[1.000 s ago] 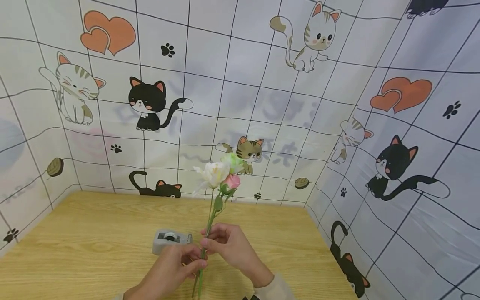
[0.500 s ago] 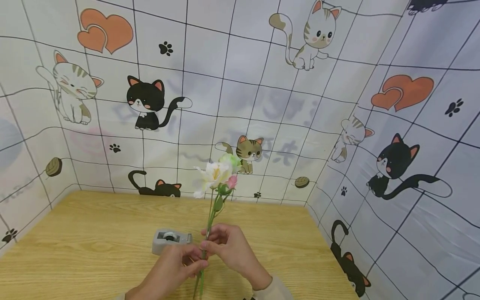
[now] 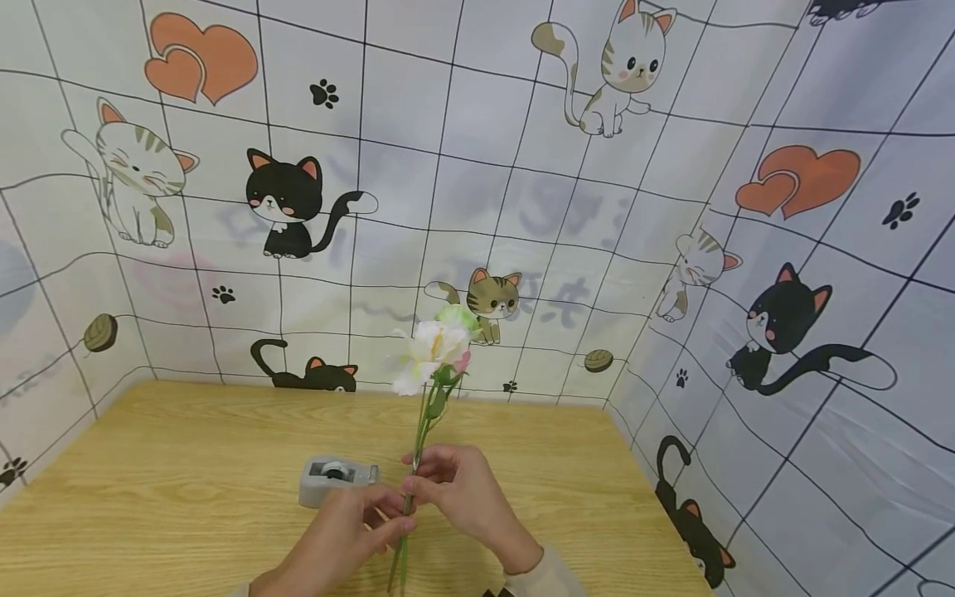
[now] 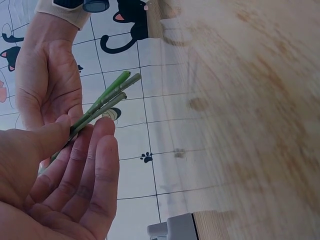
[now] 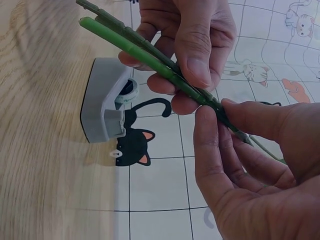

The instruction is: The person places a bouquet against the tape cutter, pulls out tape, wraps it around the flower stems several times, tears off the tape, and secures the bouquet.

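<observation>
A small bunch of artificial flowers (image 3: 436, 344) stands nearly upright over the table, with a white bloom in front, a pale green one behind and a pink bud at the right. My left hand (image 3: 336, 531) pinches the green stems (image 5: 135, 50) low down between thumb and fingers. Just above it, my right hand (image 3: 462, 497) pinches the same stems with thumb and fingertips. In the left wrist view the cut stem ends (image 4: 122, 85) stick out past the left thumb. A grey tape dispenser (image 3: 321, 481) sits on the table just behind the left hand.
The wooden table (image 3: 186, 464) runs back to a white grid-patterned cloth (image 3: 418, 182) printed with cats and hearts. The cloth also rises along the left and right sides. Both the dispenser and its tape roll (image 5: 129, 94) show in the right wrist view.
The flower heads have turned slightly, so the white bloom faces further forward and the pink bud is more hidden behind it. Both hands keep their hold on the stems.
</observation>
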Demonstrator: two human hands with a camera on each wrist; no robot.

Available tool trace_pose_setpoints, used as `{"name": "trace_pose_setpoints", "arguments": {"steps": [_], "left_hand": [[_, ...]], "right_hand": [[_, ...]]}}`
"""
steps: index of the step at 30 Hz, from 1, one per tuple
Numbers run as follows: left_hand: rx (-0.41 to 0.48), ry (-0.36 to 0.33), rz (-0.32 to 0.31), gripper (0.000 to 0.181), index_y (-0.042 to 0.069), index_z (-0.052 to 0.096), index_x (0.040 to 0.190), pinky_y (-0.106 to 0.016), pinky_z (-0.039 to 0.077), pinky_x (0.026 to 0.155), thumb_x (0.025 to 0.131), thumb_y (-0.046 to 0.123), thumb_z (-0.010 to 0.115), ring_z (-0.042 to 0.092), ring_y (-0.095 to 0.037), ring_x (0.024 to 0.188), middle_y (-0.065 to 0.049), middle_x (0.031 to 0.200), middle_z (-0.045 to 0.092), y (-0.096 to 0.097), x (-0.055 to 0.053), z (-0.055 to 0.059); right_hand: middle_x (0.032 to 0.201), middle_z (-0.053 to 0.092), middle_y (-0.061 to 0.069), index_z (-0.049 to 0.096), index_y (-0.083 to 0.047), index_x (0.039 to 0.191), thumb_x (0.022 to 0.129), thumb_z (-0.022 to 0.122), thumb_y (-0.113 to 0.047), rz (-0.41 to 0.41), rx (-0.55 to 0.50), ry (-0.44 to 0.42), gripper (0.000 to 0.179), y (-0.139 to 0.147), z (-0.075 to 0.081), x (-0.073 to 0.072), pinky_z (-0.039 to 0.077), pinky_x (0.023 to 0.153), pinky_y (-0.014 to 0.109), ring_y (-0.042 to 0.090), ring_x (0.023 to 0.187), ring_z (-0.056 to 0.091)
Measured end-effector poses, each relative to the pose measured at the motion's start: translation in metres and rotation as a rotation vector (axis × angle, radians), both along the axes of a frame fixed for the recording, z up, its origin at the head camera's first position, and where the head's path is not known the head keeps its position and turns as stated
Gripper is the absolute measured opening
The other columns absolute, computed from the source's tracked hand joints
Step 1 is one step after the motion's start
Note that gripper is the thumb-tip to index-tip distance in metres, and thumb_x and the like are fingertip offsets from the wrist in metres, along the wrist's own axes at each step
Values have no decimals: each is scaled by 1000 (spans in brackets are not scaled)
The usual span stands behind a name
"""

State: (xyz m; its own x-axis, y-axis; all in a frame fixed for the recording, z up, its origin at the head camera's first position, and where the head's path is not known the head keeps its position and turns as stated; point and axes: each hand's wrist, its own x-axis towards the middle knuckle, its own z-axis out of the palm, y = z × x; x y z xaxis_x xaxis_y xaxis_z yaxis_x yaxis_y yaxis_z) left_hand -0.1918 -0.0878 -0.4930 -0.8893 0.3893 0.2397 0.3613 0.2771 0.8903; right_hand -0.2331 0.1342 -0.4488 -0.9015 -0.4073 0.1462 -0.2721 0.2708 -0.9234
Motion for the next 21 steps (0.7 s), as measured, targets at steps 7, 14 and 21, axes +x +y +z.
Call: {"name": "trace_pose_setpoints", "arguments": {"steps": [7, 14, 21], "left_hand": [[1, 8, -20, 14, 8, 84, 116, -24, 68, 67, 109, 20, 85, 79, -7, 79, -2, 104, 86, -2, -1, 1], [-5, -4, -8, 14, 10, 84, 118, -25, 68, 67, 110, 21, 83, 80, -9, 79, -2, 108, 86, -6, -1, 1], [-51, 7, 30, 13, 12, 83, 120, -23, 64, 66, 112, 23, 81, 78, -7, 81, -5, 108, 86, -12, -2, 1]], "right_hand": [[105, 88, 13, 88, -10, 123, 107, 86, -10, -2, -12, -3, 16, 4, 2, -2, 73, 78, 29, 16, 86, 84], [106, 88, 13, 88, -8, 125, 107, 86, -10, -7, 5, 3, 18, 9, 0, -3, 72, 77, 25, 14, 85, 83], [104, 86, 13, 87, -6, 125, 107, 86, -9, -21, 9, 6, 18, 16, 0, -5, 72, 77, 26, 16, 84, 82]]}}
